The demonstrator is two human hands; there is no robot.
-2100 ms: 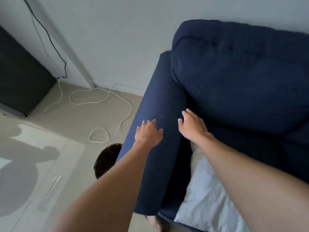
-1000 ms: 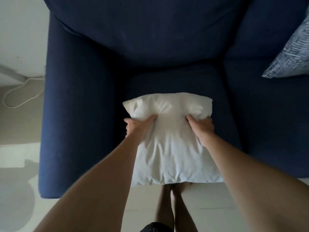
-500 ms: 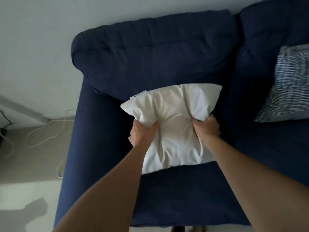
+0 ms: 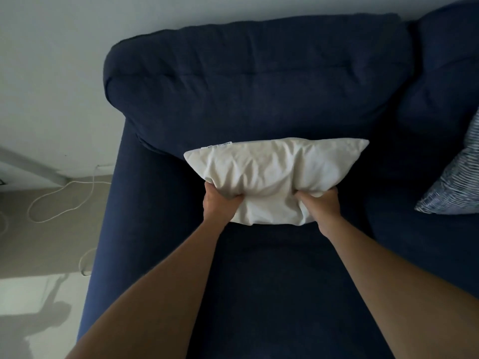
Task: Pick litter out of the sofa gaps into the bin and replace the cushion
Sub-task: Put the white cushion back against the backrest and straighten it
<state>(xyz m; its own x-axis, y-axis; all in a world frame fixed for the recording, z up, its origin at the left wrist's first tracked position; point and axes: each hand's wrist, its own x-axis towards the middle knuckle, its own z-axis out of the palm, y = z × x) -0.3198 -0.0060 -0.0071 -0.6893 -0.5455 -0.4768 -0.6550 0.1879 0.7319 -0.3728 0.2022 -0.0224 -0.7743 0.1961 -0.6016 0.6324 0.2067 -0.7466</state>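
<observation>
A white cushion (image 4: pixel 274 174) with a small label at its top left corner leans against the back rest of the dark blue sofa (image 4: pixel 259 81), its lower edge on the seat. My left hand (image 4: pixel 219 203) grips its lower left part. My right hand (image 4: pixel 321 204) grips its lower right part. Both arms reach forward over the seat (image 4: pixel 274 294). No litter and no bin show in this view.
A blue-and-white striped cushion (image 4: pixel 456 187) lies on the sofa at the right edge. The sofa's left armrest (image 4: pixel 140 216) runs along the seat. A white cable (image 4: pixel 59 200) loops on the floor by the wall at the left.
Both hands left the armrest gap, took hold of the white cushion at the seat's front and carried it up against the back rest. The bin has passed out of view.
</observation>
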